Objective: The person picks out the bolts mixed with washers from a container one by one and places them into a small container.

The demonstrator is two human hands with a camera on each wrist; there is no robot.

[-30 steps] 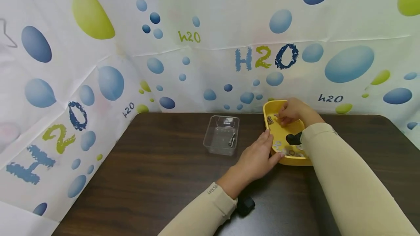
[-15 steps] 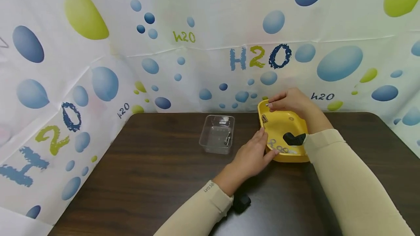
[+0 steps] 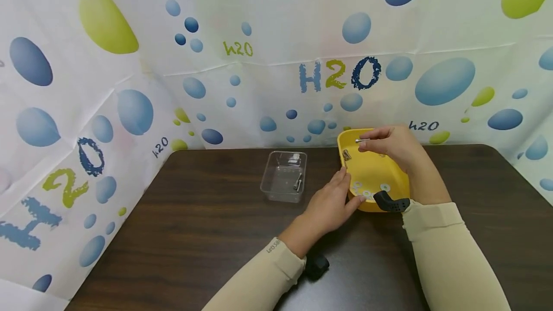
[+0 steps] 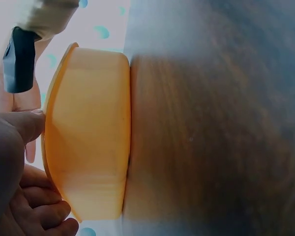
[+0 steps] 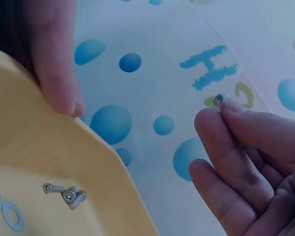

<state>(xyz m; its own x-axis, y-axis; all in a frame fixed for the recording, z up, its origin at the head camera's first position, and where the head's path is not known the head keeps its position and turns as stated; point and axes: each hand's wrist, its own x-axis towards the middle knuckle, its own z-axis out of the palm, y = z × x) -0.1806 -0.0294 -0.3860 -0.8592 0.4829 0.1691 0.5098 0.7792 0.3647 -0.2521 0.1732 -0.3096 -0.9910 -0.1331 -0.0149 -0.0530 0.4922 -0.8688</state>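
A yellow tray (image 3: 376, 169) stands near the table's back edge. My left hand (image 3: 326, 205) holds its near left corner; the left wrist view shows the thumb at the rim and curled fingers against the side. Above the tray's far part, my right hand (image 3: 395, 148) pinches a small metal screw (image 3: 363, 140) between thumb and fingertips. Only the screw's end (image 5: 219, 100) shows in the right wrist view. Several socket-head screws (image 5: 69, 195) lie together in the tray, and several flat washers (image 3: 366, 195) lie at its near end.
Left of the tray stands a clear plastic container (image 3: 269, 190) with small metal screws (image 3: 298, 182) inside. A patterned sheet (image 3: 242, 124) hangs right behind the dark wooden table (image 3: 194, 234). Black wrist cameras sit on both wrists.
My right hand was down inside the tray, then rose with a screw between its fingertips and drew slightly nearer. My left hand stays at the tray's corner. The head view has shifted slightly.
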